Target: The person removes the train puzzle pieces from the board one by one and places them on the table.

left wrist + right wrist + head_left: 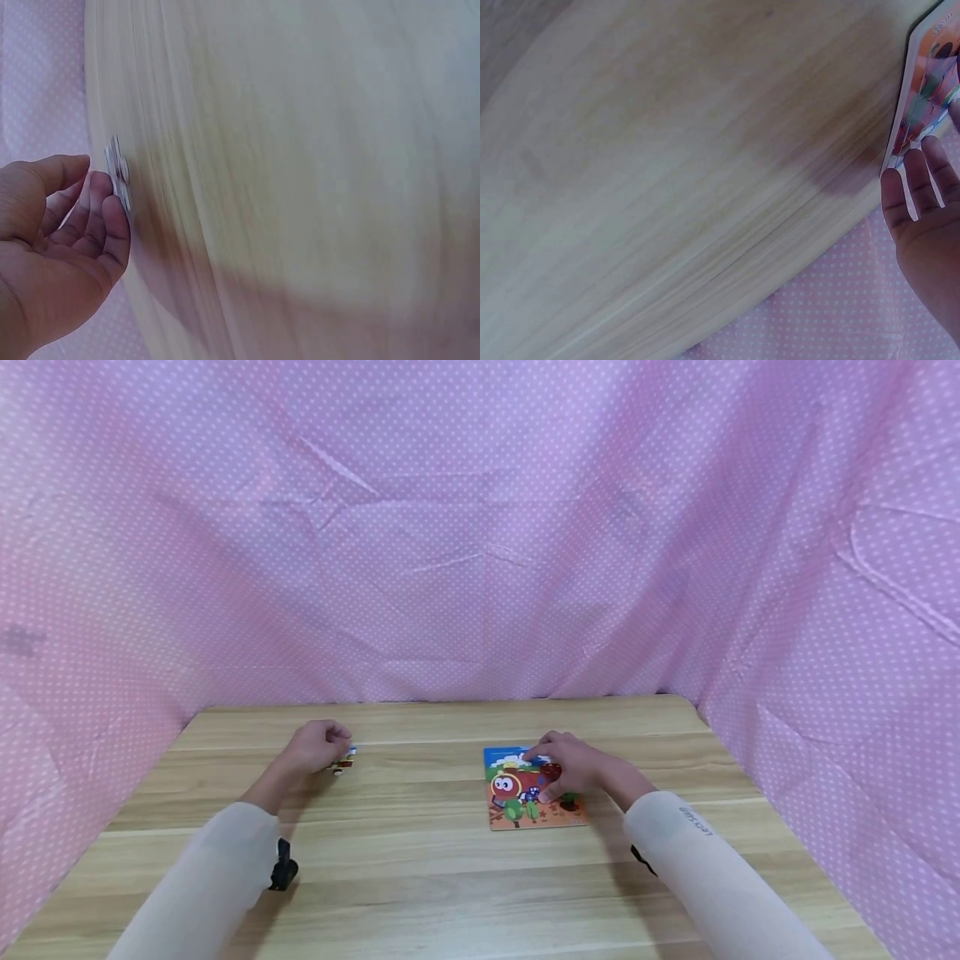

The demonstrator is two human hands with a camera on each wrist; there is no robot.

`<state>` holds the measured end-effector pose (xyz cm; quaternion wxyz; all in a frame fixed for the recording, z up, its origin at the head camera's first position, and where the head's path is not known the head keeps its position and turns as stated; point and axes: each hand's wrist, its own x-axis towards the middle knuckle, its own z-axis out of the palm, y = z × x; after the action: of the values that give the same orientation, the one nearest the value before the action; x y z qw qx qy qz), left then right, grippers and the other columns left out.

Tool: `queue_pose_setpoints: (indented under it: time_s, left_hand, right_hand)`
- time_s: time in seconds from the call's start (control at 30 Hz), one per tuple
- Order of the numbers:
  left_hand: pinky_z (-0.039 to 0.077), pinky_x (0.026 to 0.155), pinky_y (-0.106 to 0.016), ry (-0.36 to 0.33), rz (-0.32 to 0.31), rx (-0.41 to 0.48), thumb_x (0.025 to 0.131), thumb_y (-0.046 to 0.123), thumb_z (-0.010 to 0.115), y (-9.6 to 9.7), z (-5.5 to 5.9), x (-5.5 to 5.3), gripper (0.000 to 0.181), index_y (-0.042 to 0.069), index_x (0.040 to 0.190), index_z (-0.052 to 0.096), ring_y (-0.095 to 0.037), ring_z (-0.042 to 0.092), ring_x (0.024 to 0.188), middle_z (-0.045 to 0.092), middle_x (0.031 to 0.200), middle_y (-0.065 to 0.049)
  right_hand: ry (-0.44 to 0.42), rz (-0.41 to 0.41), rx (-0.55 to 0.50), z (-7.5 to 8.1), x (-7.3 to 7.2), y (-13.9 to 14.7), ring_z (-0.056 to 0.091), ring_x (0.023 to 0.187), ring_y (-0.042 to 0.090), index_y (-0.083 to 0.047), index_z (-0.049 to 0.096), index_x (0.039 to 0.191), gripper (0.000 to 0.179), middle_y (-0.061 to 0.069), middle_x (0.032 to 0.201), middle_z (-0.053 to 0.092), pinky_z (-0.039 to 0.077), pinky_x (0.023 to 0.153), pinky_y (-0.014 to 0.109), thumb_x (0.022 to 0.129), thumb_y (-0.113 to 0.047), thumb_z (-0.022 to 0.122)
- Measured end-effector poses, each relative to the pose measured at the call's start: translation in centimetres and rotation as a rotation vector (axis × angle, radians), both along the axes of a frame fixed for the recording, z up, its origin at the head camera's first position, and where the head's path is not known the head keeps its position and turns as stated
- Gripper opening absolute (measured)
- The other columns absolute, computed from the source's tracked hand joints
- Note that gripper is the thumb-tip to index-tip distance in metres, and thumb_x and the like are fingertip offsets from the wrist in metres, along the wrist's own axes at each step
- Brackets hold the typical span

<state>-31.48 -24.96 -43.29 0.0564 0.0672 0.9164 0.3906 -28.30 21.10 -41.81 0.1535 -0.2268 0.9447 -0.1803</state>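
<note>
In the head view, a small colourful puzzle piece [343, 763] lies on the wooden table at the left. My left hand [320, 745] is right over it, partly hiding it. The left wrist view shows that piece [118, 171] edge-on at the fingertips of my left hand [67, 232], the fingers loosely bent. Right of centre lies a flat picture puzzle [517, 814] with a big-eyed red cartoon figure on it. Across its right part my right hand [573, 764] rests, thumb and fingers spread apart. The puzzle's edge [922, 52] also shows beyond my right hand [934, 232] in the right wrist view.
The light wooden table [420, 877] spans the space between both arms. A pink dotted cloth [480, 568] hangs behind it and along both sides. On the left wrist sits a black device [282, 868], close above the table.
</note>
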Motion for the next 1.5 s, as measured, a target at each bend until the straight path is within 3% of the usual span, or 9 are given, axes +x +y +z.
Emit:
queue_pose_setpoints:
  time_s: [0.2, 0.47, 0.83, 1.27, 1.5]
  left_hand:
    - [0.052, 0.079, -0.032, 0.009, -0.008, -0.002, 0.095, 0.006, 0.063, 1.7, 0.1, -0.5, 0.024, -0.008, 0.114, 0.063, -0.024, 0.063, 0.091, 0.066, 0.099, -0.015]
    - [0.053, 0.063, -0.032, -0.044, -0.028, 0.061, 0.097, 0.004, 0.058, 4.1, 0.1, -1.1, 0.026, -0.008, 0.119, 0.060, -0.021, 0.059, 0.078, 0.062, 0.100, -0.014]
    - [0.052, 0.077, -0.031, 0.007, -0.103, 0.024, 0.096, 0.006, 0.063, 8.7, -0.2, -2.0, 0.021, -0.005, 0.114, 0.065, -0.021, 0.060, 0.090, 0.065, 0.099, -0.011]
    - [0.053, 0.071, -0.029, 0.003, -0.198, 0.051, 0.095, 0.003, 0.066, 15.2, -0.3, -1.6, 0.017, -0.002, 0.111, 0.068, -0.019, 0.060, 0.087, 0.065, 0.096, -0.008]
    - [0.054, 0.067, -0.028, -0.072, -0.250, 0.103, 0.098, 0.004, 0.064, 18.6, -0.3, -0.6, 0.012, 0.003, 0.110, 0.067, -0.020, 0.060, 0.084, 0.063, 0.096, -0.007]
  right_hand:
    - [0.006, -0.016, -0.003, 0.0, 0.1, 0.0, 0.043, 0.133, 0.032, -0.018, 0.057, 0.145, 0.071, 0.009, 0.146, 0.050, 0.039, 0.112, 0.056, 0.083, -0.030, 0.088]
    - [0.007, -0.030, 0.010, -0.1, -0.1, 0.0, 0.043, 0.134, 0.032, -0.011, 0.050, 0.150, 0.081, 0.009, 0.146, 0.050, 0.037, 0.114, 0.056, 0.082, -0.033, 0.088]
    - [0.010, -0.040, 0.018, -0.3, -0.2, -0.1, 0.043, 0.136, 0.031, -0.012, 0.051, 0.149, 0.081, 0.009, 0.146, 0.049, 0.037, 0.114, 0.054, 0.081, -0.034, 0.089]
    - [0.018, -0.053, 0.002, -0.4, -0.3, 0.0, 0.043, 0.133, 0.030, -0.015, 0.054, 0.147, 0.078, 0.009, 0.144, 0.048, 0.040, 0.112, 0.053, 0.080, -0.034, 0.089]
    - [0.012, -0.058, -0.001, -0.4, -0.3, 0.1, 0.042, 0.134, 0.030, -0.015, 0.054, 0.147, 0.076, 0.009, 0.145, 0.047, 0.039, 0.112, 0.054, 0.081, -0.034, 0.089]
